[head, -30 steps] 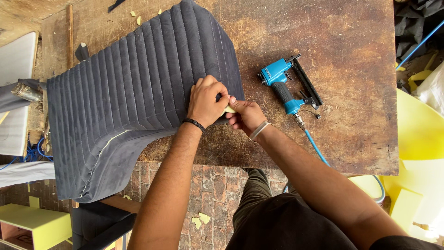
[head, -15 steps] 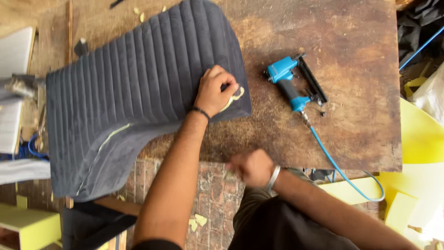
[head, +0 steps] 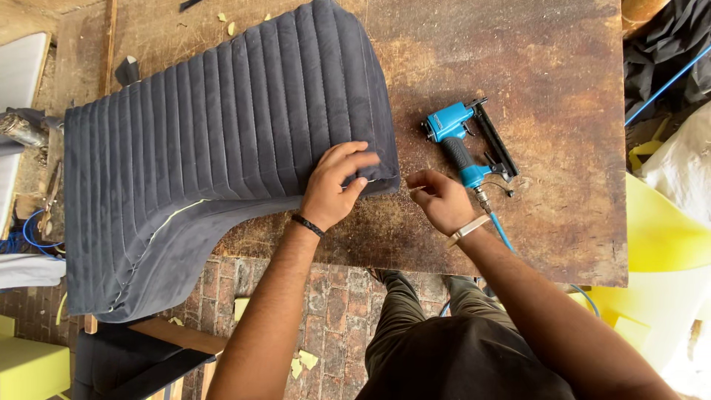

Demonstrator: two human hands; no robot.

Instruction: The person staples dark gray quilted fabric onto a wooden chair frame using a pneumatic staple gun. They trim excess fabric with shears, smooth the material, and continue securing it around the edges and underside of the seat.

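Two hands at the dark grey ribbed quilted fabric cover [head: 222,148] on the worn wooden table [head: 563,89]: left hand [head: 337,185] spread flat pinning its corner, right hand [head: 441,200] pinching something tiny just beside it, blue pneumatic stapler [head: 466,144] close by.

Worn brown wooden surface [head: 563,89], stained and scuffed. Brick floor [head: 333,296] below its near edge, yellow scraps [head: 304,361] scattered on it. Yellow foam pieces [head: 659,230] off the right edge. Daylight, soft.
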